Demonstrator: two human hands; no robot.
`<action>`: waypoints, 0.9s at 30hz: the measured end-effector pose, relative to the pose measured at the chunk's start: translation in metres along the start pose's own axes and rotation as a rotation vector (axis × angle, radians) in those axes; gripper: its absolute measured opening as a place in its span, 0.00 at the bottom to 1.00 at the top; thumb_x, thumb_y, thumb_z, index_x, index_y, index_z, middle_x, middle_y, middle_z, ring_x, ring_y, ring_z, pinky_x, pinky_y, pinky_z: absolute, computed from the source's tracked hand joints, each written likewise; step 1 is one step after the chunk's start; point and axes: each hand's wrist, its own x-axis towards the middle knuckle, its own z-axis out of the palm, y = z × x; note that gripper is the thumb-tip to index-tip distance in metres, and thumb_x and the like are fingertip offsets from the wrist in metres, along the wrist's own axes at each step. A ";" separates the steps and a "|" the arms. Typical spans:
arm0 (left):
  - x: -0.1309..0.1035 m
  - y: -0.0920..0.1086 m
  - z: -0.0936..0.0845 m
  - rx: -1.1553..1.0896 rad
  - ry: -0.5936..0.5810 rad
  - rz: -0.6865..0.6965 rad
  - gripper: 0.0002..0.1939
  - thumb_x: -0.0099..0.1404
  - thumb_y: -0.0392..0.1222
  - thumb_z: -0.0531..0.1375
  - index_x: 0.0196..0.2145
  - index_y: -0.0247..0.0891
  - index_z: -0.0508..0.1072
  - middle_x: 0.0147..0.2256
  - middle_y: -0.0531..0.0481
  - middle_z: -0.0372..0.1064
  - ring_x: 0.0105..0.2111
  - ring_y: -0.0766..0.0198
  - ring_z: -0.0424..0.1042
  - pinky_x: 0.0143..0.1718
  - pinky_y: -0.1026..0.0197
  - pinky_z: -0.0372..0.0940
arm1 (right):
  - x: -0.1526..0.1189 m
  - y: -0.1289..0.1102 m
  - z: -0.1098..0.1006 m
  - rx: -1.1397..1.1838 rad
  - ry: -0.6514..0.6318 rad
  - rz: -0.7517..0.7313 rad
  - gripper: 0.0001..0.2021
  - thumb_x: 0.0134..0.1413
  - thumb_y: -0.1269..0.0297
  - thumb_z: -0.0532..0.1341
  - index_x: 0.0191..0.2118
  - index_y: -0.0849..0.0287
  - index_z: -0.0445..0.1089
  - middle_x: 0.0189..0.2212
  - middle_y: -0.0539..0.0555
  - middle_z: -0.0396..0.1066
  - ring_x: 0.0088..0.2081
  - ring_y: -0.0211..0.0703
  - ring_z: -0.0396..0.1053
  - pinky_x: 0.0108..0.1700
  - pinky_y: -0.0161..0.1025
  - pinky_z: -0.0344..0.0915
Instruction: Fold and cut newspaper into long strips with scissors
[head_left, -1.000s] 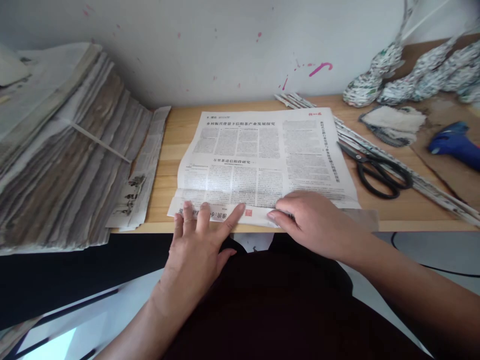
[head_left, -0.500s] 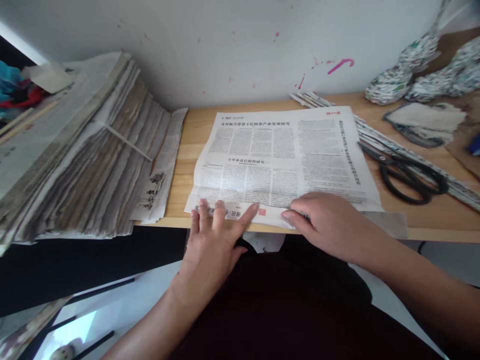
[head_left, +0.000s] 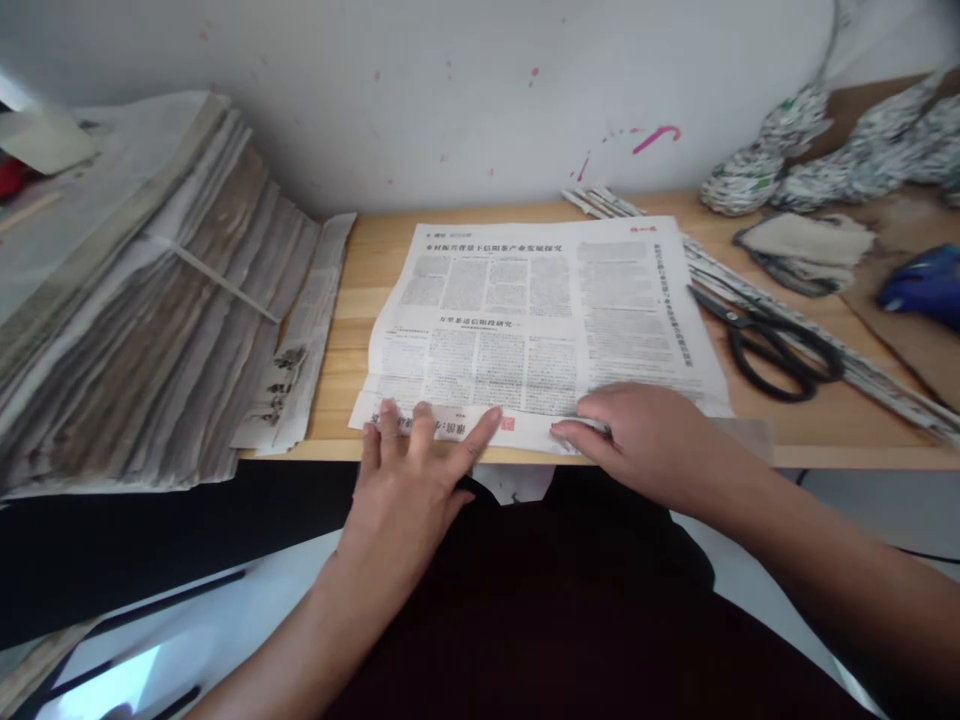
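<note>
A newspaper sheet (head_left: pixel 480 310) lies on the wooden table (head_left: pixel 360 260), its near edge folded up into a strip along the table's front edge. My left hand (head_left: pixel 409 480) rests on the left part of this strip, fingers spread and fingertips on the paper. At the strip's right part, my right hand (head_left: pixel 645 435) is closed, with thumb and index finger pinching the fold. The other fingers of that hand are curled underneath and partly hidden.
A tall tied newspaper stack (head_left: pixel 172 300) stands at the left. To the right lie black scissors (head_left: pixel 787 355), rolled paper sticks (head_left: pixel 885 380), a cloth piece (head_left: pixel 810 250), a blue object (head_left: pixel 922 290) and twisted paper bundles (head_left: pixel 750 180) near the wall.
The view has shifted a little to the right, so the table and hands appear farther left. More of the blue object shows. Both hands keep their places on the fold.
</note>
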 end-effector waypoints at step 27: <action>-0.007 0.017 0.012 0.029 0.114 -0.032 0.49 0.66 0.45 0.65 0.73 0.58 0.38 0.61 0.29 0.60 0.65 0.19 0.55 0.54 0.28 0.67 | -0.043 0.069 0.011 -0.204 0.411 0.115 0.26 0.67 0.45 0.55 0.21 0.56 0.61 0.23 0.51 0.68 0.33 0.46 0.65 0.40 0.43 0.52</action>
